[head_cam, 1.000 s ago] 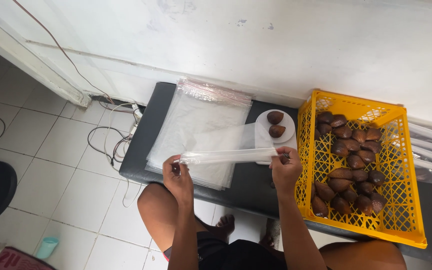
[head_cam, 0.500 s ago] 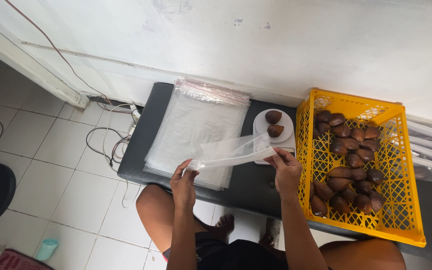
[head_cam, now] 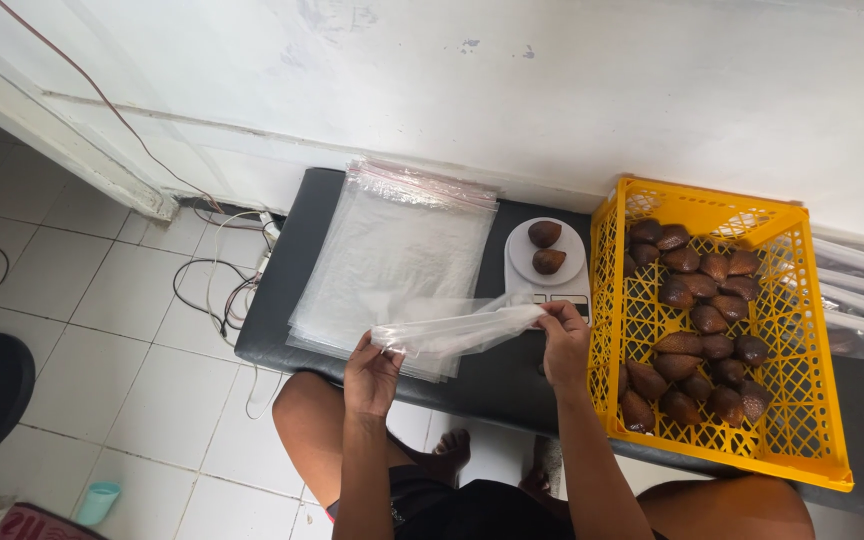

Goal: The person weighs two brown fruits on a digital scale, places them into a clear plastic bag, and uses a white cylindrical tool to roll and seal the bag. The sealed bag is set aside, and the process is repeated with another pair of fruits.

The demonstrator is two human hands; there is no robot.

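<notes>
My left hand [head_cam: 370, 374] and right hand [head_cam: 564, 345] pinch the ends of a clear plastic bag [head_cam: 457, 330], fingers pressed on it, just above the black desk [head_cam: 497, 375]. Under it lies a stack of bags [head_cam: 392, 255]. A white scale [head_cam: 546, 262] with two brown fruits [head_cam: 546, 247] sits just behind. The yellow crate [head_cam: 717, 330] blocks my right side.

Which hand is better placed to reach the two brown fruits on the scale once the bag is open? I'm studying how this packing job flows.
Probably the right hand. It grips the clear plastic bag right beside the white scale carrying the fruits. The left hand holds the bag's far end, away from the scale.
</notes>
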